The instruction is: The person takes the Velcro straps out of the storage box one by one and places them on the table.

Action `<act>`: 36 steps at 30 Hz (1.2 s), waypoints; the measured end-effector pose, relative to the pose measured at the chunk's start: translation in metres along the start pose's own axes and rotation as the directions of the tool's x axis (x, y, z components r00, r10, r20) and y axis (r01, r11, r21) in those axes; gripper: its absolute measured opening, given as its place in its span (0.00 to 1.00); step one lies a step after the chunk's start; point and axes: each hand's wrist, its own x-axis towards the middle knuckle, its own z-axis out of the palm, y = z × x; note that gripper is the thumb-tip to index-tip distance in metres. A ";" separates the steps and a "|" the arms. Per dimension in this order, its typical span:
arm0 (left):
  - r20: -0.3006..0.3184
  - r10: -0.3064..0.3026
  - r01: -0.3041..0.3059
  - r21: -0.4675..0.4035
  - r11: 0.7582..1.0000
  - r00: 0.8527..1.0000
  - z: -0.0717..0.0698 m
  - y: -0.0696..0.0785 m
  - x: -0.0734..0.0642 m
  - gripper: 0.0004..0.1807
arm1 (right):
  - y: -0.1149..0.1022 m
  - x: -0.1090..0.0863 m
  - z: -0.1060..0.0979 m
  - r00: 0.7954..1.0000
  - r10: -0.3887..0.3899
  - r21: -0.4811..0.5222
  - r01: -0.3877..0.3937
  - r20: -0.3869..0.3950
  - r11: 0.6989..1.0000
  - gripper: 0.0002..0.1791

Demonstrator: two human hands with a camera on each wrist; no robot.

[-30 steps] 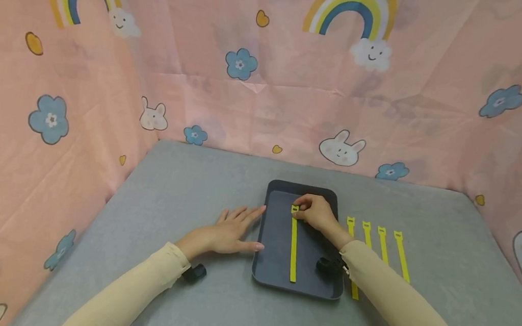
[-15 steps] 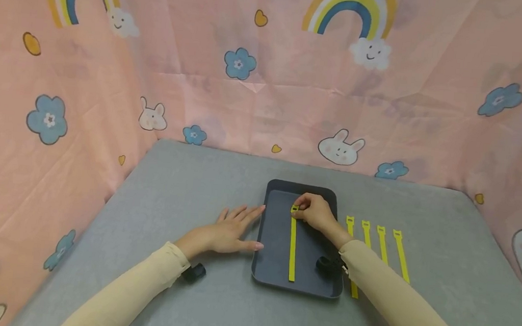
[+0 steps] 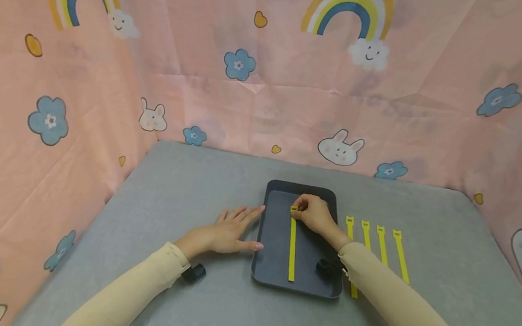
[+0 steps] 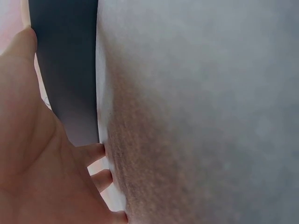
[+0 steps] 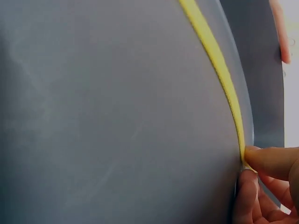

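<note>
A flat yellow cable tie (image 3: 293, 247) with a slotted head lies lengthwise in the dark grey tray (image 3: 272, 281). My right hand (image 3: 315, 214) reaches over the tray and pinches the tie's head end between thumb and fingers. In the right wrist view the yellow cable tie (image 5: 219, 70) runs up from the pinching fingertips (image 5: 261, 158) along the tray floor. On the tray's left side, my left hand (image 3: 227, 234) has its fingers spread, with the thumb and a fingertip touching the rim. The left wrist view shows the left hand (image 4: 37, 140) against the tray's outer wall (image 4: 70, 70).
Several more yellow cable ties (image 3: 400, 253) lie in a row right of the tray, partly hidden behind the right forearm. The grey tabletop (image 3: 186, 177) extends around the tray. A pink patterned curtain (image 3: 247, 105) hangs behind and at both sides.
</note>
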 end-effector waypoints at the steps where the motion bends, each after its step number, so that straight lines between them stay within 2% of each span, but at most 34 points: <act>1: 0.000 -0.001 0.001 0.001 1.000 1.000 0.000 0.000 0.000 0.51 | 0.000 -0.001 0.000 1.000 -0.010 -0.010 0.010 -0.002 1.000 0.06; 9: 0.011 -0.004 0.004 -0.003 1.000 1.000 0.002 -0.002 0.000 0.52 | -0.001 -0.004 0.000 0.998 -0.057 -0.029 0.057 -0.005 0.998 0.05; 16: -0.004 0.002 -0.002 -0.005 1.000 1.000 0.001 -0.001 0.000 0.52 | -0.005 -0.005 -0.004 0.996 -0.090 -0.021 0.089 -0.028 0.996 0.03; 26: -0.003 -0.006 0.006 0.003 1.000 1.000 0.001 -0.001 0.001 0.51 | -0.016 -0.008 -0.016 0.981 -0.180 -0.035 0.178 -0.069 0.983 0.03; 36: -0.003 0.000 0.000 0.000 1.000 1.000 0.002 -0.002 0.000 0.52 | -0.029 -0.012 -0.032 0.982 -0.167 0.030 0.170 -0.084 0.985 0.05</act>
